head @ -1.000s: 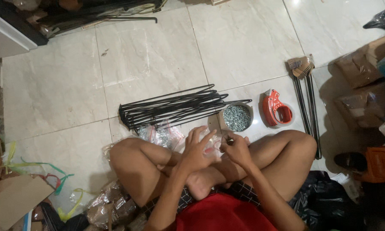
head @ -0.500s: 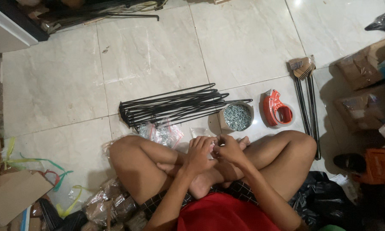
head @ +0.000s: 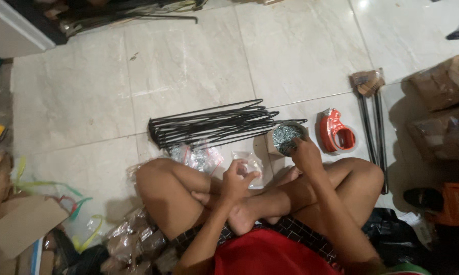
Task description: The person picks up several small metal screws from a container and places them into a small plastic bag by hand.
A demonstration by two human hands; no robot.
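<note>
I sit cross-legged on a tiled floor. My left hand (head: 238, 177) holds a small clear plastic bag (head: 249, 164) above my shins. My right hand (head: 303, 151) reaches into a round container of small silvery screws (head: 285, 136), fingers down among them; whether it grips any is hidden. A bundle of long black bent metal rods (head: 214, 125) lies on the floor just beyond my knees. Several small filled clear bags (head: 198, 156) lie beside my left knee.
A red tape dispenser (head: 336, 133) sits right of the container. A brush with two dark rods (head: 370, 109) lies further right. Cardboard boxes (head: 438, 112) stand at the right, cardboard and plastic scraps (head: 20, 214) at the left, more wrapped packets (head: 132, 239) by my hip.
My right hand has left the bag at my lap and moved forward to the screw container. My left hand stays with the bag.
</note>
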